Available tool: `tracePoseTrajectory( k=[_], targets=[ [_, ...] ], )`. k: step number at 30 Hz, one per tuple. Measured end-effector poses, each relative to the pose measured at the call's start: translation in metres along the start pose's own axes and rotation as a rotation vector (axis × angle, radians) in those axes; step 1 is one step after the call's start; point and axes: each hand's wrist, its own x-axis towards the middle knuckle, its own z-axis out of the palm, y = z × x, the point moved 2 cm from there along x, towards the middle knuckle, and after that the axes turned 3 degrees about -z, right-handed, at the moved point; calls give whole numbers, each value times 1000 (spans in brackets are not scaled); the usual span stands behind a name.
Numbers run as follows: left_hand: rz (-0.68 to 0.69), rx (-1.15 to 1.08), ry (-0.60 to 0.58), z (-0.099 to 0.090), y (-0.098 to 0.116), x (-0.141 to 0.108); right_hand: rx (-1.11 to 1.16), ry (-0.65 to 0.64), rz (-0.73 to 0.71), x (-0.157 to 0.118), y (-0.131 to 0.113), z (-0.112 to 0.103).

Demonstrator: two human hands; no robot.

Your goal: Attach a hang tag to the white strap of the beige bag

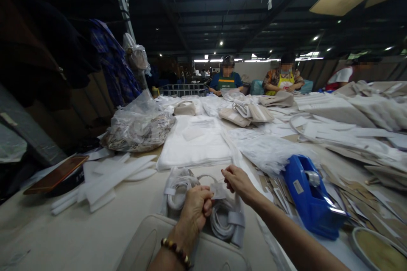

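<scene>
My left hand [197, 205], with a beaded bracelet at the wrist, is closed, its thumb and fingers pressed together beside a small piece of clear plastic [218, 190]. To its right my right hand [237, 181] is curled in a pinch; whatever the fingers grip is too small to make out. Around and below both hands lie two coiled light-grey straps, the left coil [178, 191] and the right coil [221, 222], each with a wrapped band, apparently in clear plastic. Nearest to me is a beige padded bag [152, 237], partly hidden by my left forearm.
A stack of white sheets [195, 144] lies ahead. Right stands a blue tape dispenser [311, 197] near a round bowl [378, 250]; left are white strips [108, 182] and a large plastic bag [140, 123]. Several people sit across the cluttered table.
</scene>
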Motion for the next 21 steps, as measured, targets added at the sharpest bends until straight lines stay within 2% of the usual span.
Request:
tracePoseTrajectory(
  k=[5, 9, 12, 14, 16, 18, 21],
  targets=[
    [11, 26, -7, -5, 0, -14, -201, -82, -64, 16, 4, 7],
    [-9, 64, -59, -12, -2, -28, -328, -113, -131, 26, 11, 12],
    [-49, 104, -77, -19, -6, -33, -341, -61, -199, 23, 8, 8],
    [-56, 118, -80, -21, -8, -34, -317, -18, -294, 13, 3, 3],
    [-6, 100, -96, -19, -6, -35, -280, -51, -405, 0, -2, 0],
    [81, 63, -120, -11, 0, -37, -236, -146, -488, -12, -3, -1],
    [177, 32, -164, 5, 8, -41, -165, -212, -528, -18, 3, -3]
  ],
)
